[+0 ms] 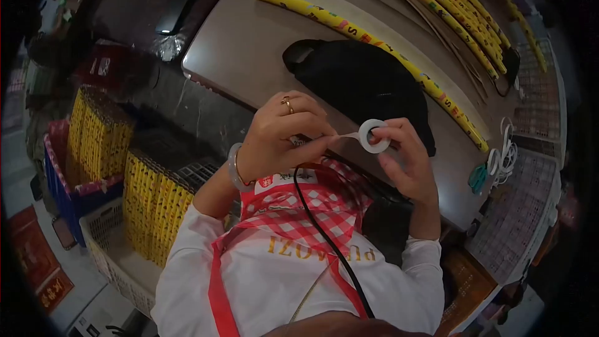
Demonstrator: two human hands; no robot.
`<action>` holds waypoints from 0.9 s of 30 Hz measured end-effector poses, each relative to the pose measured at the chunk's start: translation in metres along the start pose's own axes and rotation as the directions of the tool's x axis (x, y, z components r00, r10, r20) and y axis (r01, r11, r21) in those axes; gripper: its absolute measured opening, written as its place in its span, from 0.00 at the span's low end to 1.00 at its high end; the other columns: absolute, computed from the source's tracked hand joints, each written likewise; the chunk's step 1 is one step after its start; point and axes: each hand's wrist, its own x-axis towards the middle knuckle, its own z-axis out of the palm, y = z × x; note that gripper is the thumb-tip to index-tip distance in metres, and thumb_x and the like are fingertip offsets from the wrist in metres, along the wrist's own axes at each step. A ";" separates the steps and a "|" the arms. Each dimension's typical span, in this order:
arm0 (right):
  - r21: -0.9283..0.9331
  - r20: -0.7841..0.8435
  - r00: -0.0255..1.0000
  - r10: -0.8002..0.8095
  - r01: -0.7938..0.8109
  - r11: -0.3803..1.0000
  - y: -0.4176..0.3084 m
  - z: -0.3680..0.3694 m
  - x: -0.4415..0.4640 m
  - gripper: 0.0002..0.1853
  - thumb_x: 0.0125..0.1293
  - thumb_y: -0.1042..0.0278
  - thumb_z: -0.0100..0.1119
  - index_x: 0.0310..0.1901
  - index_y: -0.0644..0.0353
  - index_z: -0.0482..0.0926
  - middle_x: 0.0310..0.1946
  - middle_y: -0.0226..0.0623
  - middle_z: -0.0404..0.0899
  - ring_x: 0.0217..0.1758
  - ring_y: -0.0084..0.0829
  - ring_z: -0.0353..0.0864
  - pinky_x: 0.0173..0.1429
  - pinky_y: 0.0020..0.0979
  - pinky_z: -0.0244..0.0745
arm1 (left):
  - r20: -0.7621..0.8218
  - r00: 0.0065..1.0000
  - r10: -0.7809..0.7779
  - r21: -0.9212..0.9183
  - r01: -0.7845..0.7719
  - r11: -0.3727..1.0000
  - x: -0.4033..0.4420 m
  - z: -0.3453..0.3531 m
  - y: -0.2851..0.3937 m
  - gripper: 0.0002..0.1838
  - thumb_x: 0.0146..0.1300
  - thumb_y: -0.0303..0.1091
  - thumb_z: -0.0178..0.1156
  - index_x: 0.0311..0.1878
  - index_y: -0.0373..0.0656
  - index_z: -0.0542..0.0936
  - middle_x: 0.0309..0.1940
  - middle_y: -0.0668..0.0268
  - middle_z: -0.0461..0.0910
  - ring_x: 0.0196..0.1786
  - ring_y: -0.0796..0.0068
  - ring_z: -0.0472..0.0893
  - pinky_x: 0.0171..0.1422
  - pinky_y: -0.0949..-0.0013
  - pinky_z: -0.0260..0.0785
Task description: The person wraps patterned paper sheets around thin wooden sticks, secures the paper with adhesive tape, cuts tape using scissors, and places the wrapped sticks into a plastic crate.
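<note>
My left hand (290,126), with a ring and a bracelet, pinches the free end of a thin white tape strip. The strip runs to a white tape roll (364,131) held between the fingers and thumb of my right hand (402,153). Both hands are raised in front of my apron (299,203). Just beyond them, a black cloth bag (368,75) lies on the table (224,43). A long yellow patterned roll (349,28) lies behind the bag, along a pale sheet.
Several yellow rolls (455,9) lie at the table's far right. Green-handled scissors (478,178) and a white cable (506,156) are at its right edge. Left, a white crate (112,262) and a blue crate (62,193) hold upright yellow pieces. A black cable (318,224) crosses my apron.
</note>
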 end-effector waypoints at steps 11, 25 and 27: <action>-0.723 0.104 0.960 -0.260 0.252 0.643 0.003 -0.024 0.079 0.11 0.57 0.68 0.62 0.29 0.65 0.71 0.43 0.43 0.66 0.35 0.41 0.72 0.39 0.36 0.69 | -0.110 0.985 -0.132 0.029 0.136 0.990 0.046 -0.028 -0.043 0.05 0.48 0.29 0.68 0.27 0.39 0.82 0.25 0.66 0.79 0.29 0.74 0.78 0.36 0.73 0.67; -0.471 0.003 0.962 0.274 -0.240 0.849 0.116 -0.020 0.281 0.24 0.60 0.46 0.53 0.27 0.65 0.79 0.20 0.39 0.77 0.24 0.30 0.75 0.31 0.31 0.69 | -0.276 0.771 -0.573 0.154 0.624 0.766 0.123 -0.088 -0.243 0.16 0.51 0.42 0.65 0.36 0.39 0.84 0.27 0.63 0.83 0.30 0.77 0.81 0.37 0.75 0.72; -0.546 -0.057 0.976 0.211 -0.207 0.812 0.122 -0.014 0.285 0.25 0.58 0.46 0.53 0.25 0.66 0.80 0.19 0.47 0.77 0.23 0.41 0.76 0.31 0.37 0.70 | -0.218 0.721 -0.657 0.168 0.691 0.703 0.124 -0.090 -0.252 0.17 0.54 0.43 0.66 0.37 0.36 0.83 0.27 0.65 0.82 0.30 0.82 0.78 0.35 0.79 0.70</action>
